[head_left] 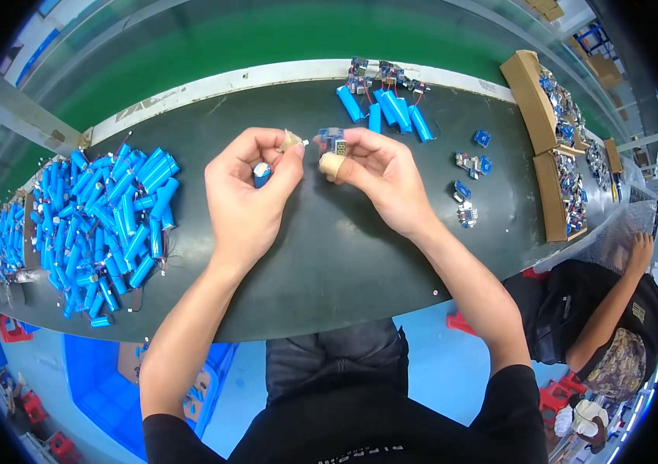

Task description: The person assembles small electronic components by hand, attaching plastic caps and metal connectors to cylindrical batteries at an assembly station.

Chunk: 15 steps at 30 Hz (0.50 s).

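Over the middle of the dark table, my left hand (pixel 248 185) is closed round a blue cylindrical battery (pixel 262 176), mostly hidden in the palm. Its thumb and forefinger pinch a small white connector (pixel 305 142). Facing it, my right hand (pixel 379 174) grips a small circuit board (pixel 332 139) with a dark display on it. A narrow gap separates the connector from the board. Tan finger covers wrap some of my fingertips on both hands.
A big heap of blue batteries (pixel 105 216) lies at the left. Batteries wired to boards (pixel 394 108) rest at the far edge. Loose boards (pixel 468 166) lie right, beside cardboard boxes (pixel 533 100) of boards. Below left stands a blue bin (pixel 97 371); a person's arm (pixel 611 309) reaches in at right.
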Available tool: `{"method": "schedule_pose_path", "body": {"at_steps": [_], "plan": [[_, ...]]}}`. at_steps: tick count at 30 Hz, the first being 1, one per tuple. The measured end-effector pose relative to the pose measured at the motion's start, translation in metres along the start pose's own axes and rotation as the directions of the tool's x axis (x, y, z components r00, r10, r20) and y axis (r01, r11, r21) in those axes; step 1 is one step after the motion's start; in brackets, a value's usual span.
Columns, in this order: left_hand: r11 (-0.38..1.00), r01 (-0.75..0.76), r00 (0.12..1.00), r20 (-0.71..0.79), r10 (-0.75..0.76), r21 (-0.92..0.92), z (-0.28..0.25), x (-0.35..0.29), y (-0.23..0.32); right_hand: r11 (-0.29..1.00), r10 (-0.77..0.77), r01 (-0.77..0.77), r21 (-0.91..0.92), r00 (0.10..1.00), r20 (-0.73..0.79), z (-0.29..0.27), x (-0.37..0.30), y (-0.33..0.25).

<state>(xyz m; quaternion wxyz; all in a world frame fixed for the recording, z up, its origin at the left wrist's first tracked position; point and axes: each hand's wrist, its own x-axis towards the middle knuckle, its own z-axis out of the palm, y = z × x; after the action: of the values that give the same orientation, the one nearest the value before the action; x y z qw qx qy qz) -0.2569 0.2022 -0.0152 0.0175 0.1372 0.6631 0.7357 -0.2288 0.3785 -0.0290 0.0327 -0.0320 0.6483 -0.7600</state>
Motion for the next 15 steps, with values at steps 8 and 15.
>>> {"method": "schedule_pose_path", "body": {"at_steps": [8, 15], "plan": [[0.999, 0.021, 0.999, 0.047, -0.019, -0.034, 0.0016, -0.0016, 0.0002, 0.967, -0.117, 0.1, -0.235, 0.991, -0.058, 0.0028, -0.0047, 0.0033], [0.991, 0.079, 0.989, 0.137, -0.064, -0.109, 0.003, -0.001, 0.0004, 0.999, -0.024, 0.026, -0.025, 0.995, 0.093, 0.0068, -0.0057, -0.0015]]}}
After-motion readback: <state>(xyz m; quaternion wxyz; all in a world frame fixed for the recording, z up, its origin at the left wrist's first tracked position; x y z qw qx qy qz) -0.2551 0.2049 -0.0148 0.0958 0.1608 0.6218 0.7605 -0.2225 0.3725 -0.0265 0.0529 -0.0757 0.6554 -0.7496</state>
